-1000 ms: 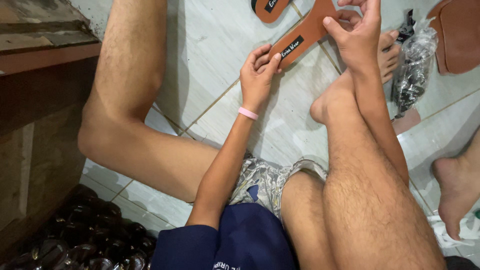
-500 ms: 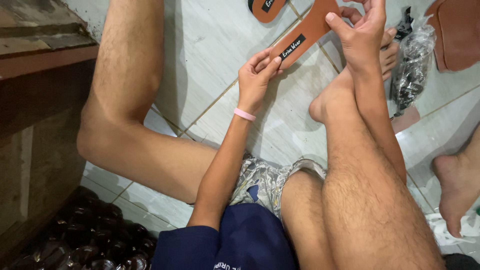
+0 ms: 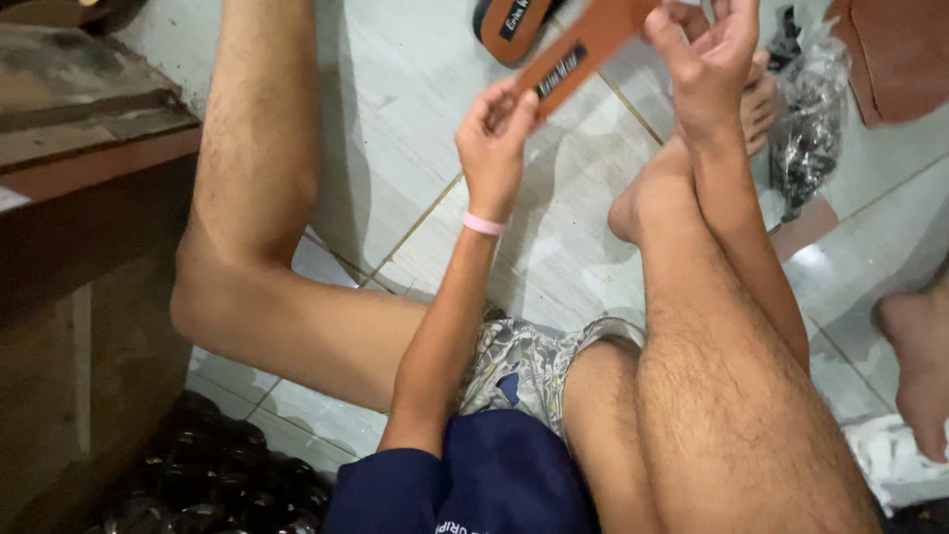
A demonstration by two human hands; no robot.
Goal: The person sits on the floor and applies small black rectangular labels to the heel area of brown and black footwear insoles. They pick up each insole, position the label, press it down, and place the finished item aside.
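Note:
I sit on a pale tiled floor and hold a brown sandal sole [image 3: 583, 44] with a dark label between both hands. My left hand [image 3: 494, 138], with a pink band at the wrist, pinches the sole's near end. My right hand [image 3: 704, 61] grips the far end near the top edge, above my right foot. The sole's far tip is cut off by the frame.
Another brown sole with a dark rim [image 3: 514, 25] lies on the floor at the top. A clear bag of dark parts [image 3: 811, 109] rests to the right, near a brown sheet [image 3: 900, 54]. A wooden bench [image 3: 79, 148] stands left; another person's foot [image 3: 919, 346] is at right.
Both hands and the sole have shifted slightly up and right in view; the grip is unchanged.

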